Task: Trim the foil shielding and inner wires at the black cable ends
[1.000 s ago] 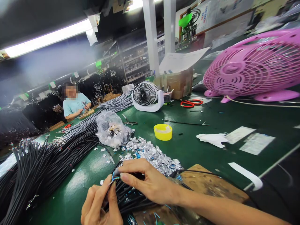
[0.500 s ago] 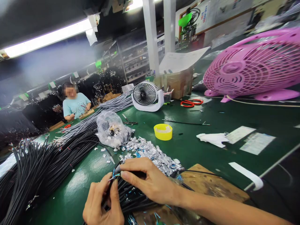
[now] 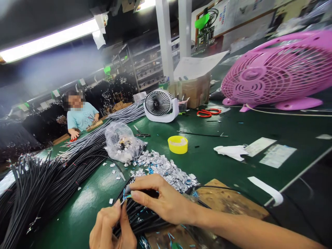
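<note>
Between thumb and forefinger, my left hand [image 3: 111, 223] pinches the end of a black cable, where thin coloured wires [image 3: 126, 197] stick out. My right hand [image 3: 163, 200] is closed on the blue and yellow-green wires just above, its forefinger and thumb pressed together; a dark grey cover shows at the forefinger's tip. Beneath both hands lie more black cables [image 3: 140, 219]. A heap of silver foil scraps [image 3: 166, 169] with blue bits sits just beyond the right hand.
Bundled black cables [image 3: 31, 186] lie left. Beyond the hands stand a plastic bag of scraps [image 3: 123, 141], a yellow ring [image 3: 177, 144], a white fan [image 3: 159, 107] and red-handled scissors [image 3: 209, 112]. A pink fan [image 3: 272, 72] is at right, a wooden board [image 3: 228, 200] nearer. A person [image 3: 81, 116] sits across.
Both hands keep their pinch on the wires, with small shifts of the left fingers. The view has turned slightly right. The person across has lowered one hand toward red-handled scissors.
</note>
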{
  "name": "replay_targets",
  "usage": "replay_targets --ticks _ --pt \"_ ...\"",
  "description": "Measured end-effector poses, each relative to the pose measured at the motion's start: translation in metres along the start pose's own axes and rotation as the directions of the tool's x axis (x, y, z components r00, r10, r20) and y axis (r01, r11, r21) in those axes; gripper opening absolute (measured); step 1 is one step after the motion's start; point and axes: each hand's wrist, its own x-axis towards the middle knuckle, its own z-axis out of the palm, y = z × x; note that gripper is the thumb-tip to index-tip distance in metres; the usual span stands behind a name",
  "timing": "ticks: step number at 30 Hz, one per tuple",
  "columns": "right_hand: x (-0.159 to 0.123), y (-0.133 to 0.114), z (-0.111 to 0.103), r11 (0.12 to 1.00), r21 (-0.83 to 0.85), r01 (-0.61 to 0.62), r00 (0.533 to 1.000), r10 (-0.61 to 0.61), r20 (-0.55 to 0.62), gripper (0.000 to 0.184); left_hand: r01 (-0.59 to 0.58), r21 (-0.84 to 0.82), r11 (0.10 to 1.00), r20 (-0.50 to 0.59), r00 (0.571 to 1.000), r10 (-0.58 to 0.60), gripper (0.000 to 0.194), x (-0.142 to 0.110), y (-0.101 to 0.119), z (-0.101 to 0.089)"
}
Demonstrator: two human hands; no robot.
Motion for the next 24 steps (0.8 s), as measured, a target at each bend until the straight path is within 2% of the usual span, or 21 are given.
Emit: replay_targets --ticks 4,11,24 --pt "0.0007 0.0010 -0.0002 1.000 0.013 0.000 1.000 0.000 0.010 0.033 -0.044 0.020 0.999 -0.012 0.999 0.044 0.030 -0.0025 -0.0036 0.0006" --pt "0.0014 0.0010 -0.0003 1.000 0.020 -0.015 1.000 0.015 0.011 0.032 -0.062 0.052 0.997 -0.035 0.997 0.064 0.027 -0.0023 -0.0018 0.0012" --pt "0.0006 0.0009 -0.0008 0.997 -0.073 -0.034 0.999 0.035 0.011 0.035 -0.015 0.044 0.999 -0.102 0.995 0.019 0.022 -0.0078 -0.0052 0.0068"
